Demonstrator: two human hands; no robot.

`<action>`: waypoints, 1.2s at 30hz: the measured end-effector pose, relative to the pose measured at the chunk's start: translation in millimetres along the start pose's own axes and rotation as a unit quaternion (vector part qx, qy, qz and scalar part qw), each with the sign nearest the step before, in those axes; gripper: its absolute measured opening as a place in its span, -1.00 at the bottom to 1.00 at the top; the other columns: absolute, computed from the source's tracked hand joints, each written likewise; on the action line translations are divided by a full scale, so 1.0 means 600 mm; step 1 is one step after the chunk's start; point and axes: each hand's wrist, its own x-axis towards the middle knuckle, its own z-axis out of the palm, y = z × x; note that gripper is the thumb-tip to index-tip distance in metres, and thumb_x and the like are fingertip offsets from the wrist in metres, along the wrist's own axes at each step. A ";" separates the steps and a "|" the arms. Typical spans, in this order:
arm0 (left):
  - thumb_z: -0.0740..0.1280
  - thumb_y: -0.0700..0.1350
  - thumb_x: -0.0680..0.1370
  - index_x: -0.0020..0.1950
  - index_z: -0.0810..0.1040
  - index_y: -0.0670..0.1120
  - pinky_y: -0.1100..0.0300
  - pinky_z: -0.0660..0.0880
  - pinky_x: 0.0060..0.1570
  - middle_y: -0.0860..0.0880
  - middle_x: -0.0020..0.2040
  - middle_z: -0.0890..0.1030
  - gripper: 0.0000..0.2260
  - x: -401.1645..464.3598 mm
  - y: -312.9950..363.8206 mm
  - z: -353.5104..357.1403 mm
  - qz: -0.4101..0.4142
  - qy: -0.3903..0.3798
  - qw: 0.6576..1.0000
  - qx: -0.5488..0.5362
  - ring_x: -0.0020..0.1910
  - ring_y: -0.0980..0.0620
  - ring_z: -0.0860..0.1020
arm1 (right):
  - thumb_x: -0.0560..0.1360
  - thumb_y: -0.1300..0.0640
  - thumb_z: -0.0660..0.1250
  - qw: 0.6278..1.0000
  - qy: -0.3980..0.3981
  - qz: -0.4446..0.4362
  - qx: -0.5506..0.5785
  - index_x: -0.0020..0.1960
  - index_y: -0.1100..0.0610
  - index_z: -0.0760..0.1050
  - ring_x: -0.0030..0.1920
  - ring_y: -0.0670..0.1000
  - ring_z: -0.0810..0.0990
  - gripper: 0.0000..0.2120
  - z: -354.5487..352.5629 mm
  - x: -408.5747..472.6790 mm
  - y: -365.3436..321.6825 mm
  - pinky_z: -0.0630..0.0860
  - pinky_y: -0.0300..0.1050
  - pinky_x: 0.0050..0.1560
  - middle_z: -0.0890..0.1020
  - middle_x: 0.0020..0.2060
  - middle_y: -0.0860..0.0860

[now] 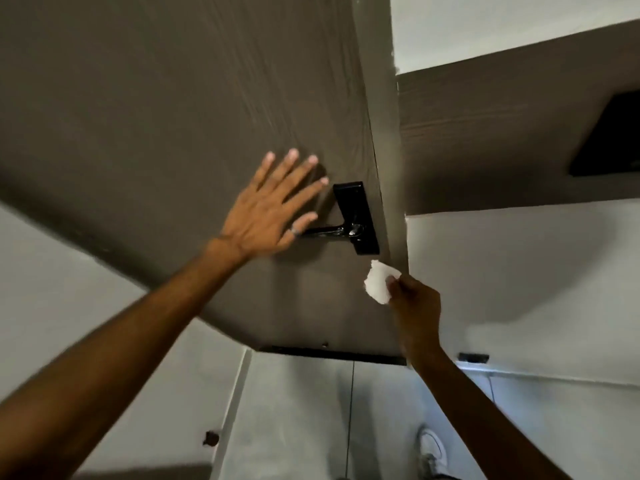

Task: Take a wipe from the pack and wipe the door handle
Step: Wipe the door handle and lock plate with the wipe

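a: which step is the person on?

b: the wipe is already out of the pack, so the taking looks done; no pack shows in this view. the white wipe (378, 283) is bunched up and pinched in the fingertips of the right hand (414, 303), held just below and slightly right of the black backplate (356, 218) of the door handle.

a: touching it?

b: no. there is a small gap between the top of the wipe and the bottom edge of the plate. so the wiping itself seems not yet begun; this reads as the approach.

a: and the other hand?

b: the left hand (268, 209) is spread wide, fingers fanned, over the dark brown door (166, 109) just left of the handle. its thumb, with a ring on it, overlaps the far-left end of the black lever handle (329, 232). whether the palm actually presses the door cannot be told; it is a little blurred.

a: what does the next move call for?

b: probably lifting the wipe a short way up and left onto the lever, then rubbing along it toward the free end. the left thumb sits in that path, so the person would likely need to shift it. the door frame (391, 168) stands close on the right, leaving little room beside the plate.
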 end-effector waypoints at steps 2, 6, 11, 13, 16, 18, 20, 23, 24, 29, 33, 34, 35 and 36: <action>0.17 0.17 0.70 0.69 0.18 0.05 -0.11 -0.20 0.67 -0.13 0.68 0.22 -0.43 0.039 -0.066 0.023 0.055 0.054 0.994 0.074 0.70 -0.11 -0.06 | 0.58 0.14 0.39 0.997 0.074 -0.025 0.010 -0.16 0.01 0.66 -0.24 -0.14 0.66 -0.84 0.031 -0.012 -0.011 0.62 -0.01 0.01 0.62 -0.37 -0.22; 0.17 0.18 0.71 0.68 0.19 0.09 -0.11 -0.24 0.65 -0.08 0.66 0.27 -0.45 0.077 -0.127 0.059 0.124 0.117 0.978 0.124 0.69 -0.07 -0.18 | 0.61 0.17 0.35 0.957 0.261 -0.109 0.056 0.18 0.09 0.67 -0.14 -0.34 0.66 -0.81 0.108 -0.017 -0.044 0.54 -0.49 -0.07 0.71 -0.15 -0.30; 0.18 0.19 0.70 0.65 0.30 0.05 -0.18 -0.07 0.62 -0.08 0.62 0.37 -0.47 0.084 -0.139 0.077 0.177 0.203 0.955 0.128 0.62 -0.13 0.24 | 0.61 0.34 0.29 0.895 0.404 -0.183 0.050 0.18 0.37 0.62 0.01 0.13 0.73 -0.79 0.230 -0.017 -0.068 0.68 0.09 0.06 0.74 0.02 0.24; 0.12 0.18 0.72 0.67 0.24 0.04 -0.20 -0.07 0.60 -0.10 0.64 0.32 -0.47 0.082 -0.145 0.079 0.188 0.221 0.950 0.112 0.60 -0.18 0.32 | 0.59 0.37 0.30 0.892 0.401 -0.191 0.084 0.26 0.36 0.58 0.18 0.13 0.69 -0.74 0.275 -0.013 -0.071 0.64 0.08 0.21 0.70 0.16 0.24; 0.06 0.18 0.73 0.69 0.17 0.02 -0.21 -0.13 0.60 -0.12 0.66 0.26 -0.46 0.085 -0.145 0.077 0.197 0.214 0.952 0.095 0.62 -0.21 0.28 | 0.58 0.32 0.32 0.902 0.392 -0.170 0.060 0.37 0.24 0.50 0.30 0.01 0.60 -0.65 0.302 0.003 -0.073 0.50 -0.32 0.29 0.64 0.28 0.11; 0.04 0.18 0.73 0.70 0.14 0.01 -0.23 -0.05 0.59 -0.13 0.67 0.24 -0.45 0.084 -0.147 0.075 0.204 0.212 0.951 0.094 0.62 -0.22 0.27 | 0.58 0.29 0.33 0.903 0.397 -0.151 0.059 0.40 0.17 0.47 0.29 0.01 0.60 -0.60 0.314 0.009 -0.071 0.42 -0.47 0.22 0.64 0.29 0.07; 0.01 0.18 0.74 0.71 0.10 0.00 -0.25 -0.01 0.59 -0.13 0.68 0.21 -0.44 0.082 -0.147 0.075 0.205 0.212 0.950 0.098 0.63 -0.21 0.24 | 0.58 0.28 0.34 0.901 0.407 -0.142 0.050 0.42 0.15 0.46 0.25 0.08 0.64 -0.59 0.325 0.012 -0.073 0.45 -0.32 0.22 0.66 0.26 0.09; -0.01 0.17 0.74 0.71 0.05 -0.01 -0.27 0.02 0.57 -0.14 0.69 0.16 -0.43 0.079 -0.145 0.074 0.207 0.211 0.951 0.094 0.65 -0.22 0.21 | 0.58 0.27 0.35 0.897 0.416 -0.143 0.040 0.43 0.09 0.44 0.14 0.16 0.69 -0.56 0.351 0.000 -0.072 0.58 -0.09 0.21 0.69 0.19 0.15; -0.01 0.17 0.74 0.71 0.04 -0.02 -0.27 0.02 0.55 -0.14 0.70 0.15 -0.43 0.079 -0.143 0.073 0.207 0.210 0.951 0.092 0.65 -0.22 0.19 | 0.58 0.26 0.35 0.900 0.410 -0.143 0.035 0.44 0.07 0.42 0.10 0.17 0.71 -0.55 0.364 -0.007 -0.070 0.64 0.01 0.20 0.70 0.17 0.16; -0.03 0.17 0.75 0.72 -0.02 -0.02 -0.27 0.02 0.56 -0.15 0.71 0.08 -0.43 0.080 -0.145 0.072 0.214 0.199 0.953 0.078 0.66 -0.24 0.14 | 0.58 0.37 0.32 0.913 0.355 -0.201 0.013 0.40 0.13 0.48 0.28 0.13 0.63 -0.58 0.456 -0.050 -0.057 0.44 -0.12 0.41 0.62 0.31 0.14; 0.00 0.17 0.75 0.72 -0.03 -0.01 -0.29 0.07 0.57 -0.15 0.71 0.08 -0.42 0.080 -0.148 0.073 0.212 0.191 0.956 0.062 0.66 -0.25 0.14 | 0.55 0.45 0.27 0.930 0.293 -0.223 0.016 0.33 0.25 0.56 0.30 0.08 0.61 -0.62 0.488 -0.073 -0.047 0.41 -0.28 0.40 0.63 0.29 0.15; 0.01 0.17 0.75 0.72 -0.01 -0.01 -0.29 0.09 0.57 -0.16 0.71 0.09 -0.42 0.081 -0.148 0.071 0.213 0.196 0.955 0.064 0.66 -0.25 0.15 | 0.55 0.45 0.27 0.938 0.260 -0.229 0.007 0.31 0.25 0.58 0.28 0.08 0.63 -0.63 0.485 -0.077 -0.047 0.48 -0.22 0.38 0.65 0.26 0.16; 0.01 0.16 0.75 0.72 0.01 -0.02 -0.29 0.11 0.57 -0.16 0.70 0.11 -0.42 0.081 -0.148 0.070 0.214 0.201 0.954 0.067 0.65 -0.25 0.16 | 0.55 0.46 0.26 0.941 0.235 -0.244 -0.005 0.28 0.25 0.60 0.25 0.07 0.66 -0.63 0.479 -0.082 -0.046 0.54 -0.15 0.35 0.67 0.23 0.17; 0.02 0.16 0.75 0.72 0.03 -0.02 -0.29 0.14 0.56 -0.15 0.70 0.13 -0.43 0.081 -0.148 0.071 0.215 0.206 0.952 0.070 0.65 -0.25 0.18 | 0.54 0.47 0.25 0.937 0.229 -0.263 -0.011 0.24 0.24 0.63 0.20 0.05 0.68 -0.64 0.470 -0.087 -0.044 0.59 -0.13 0.29 0.70 0.18 0.16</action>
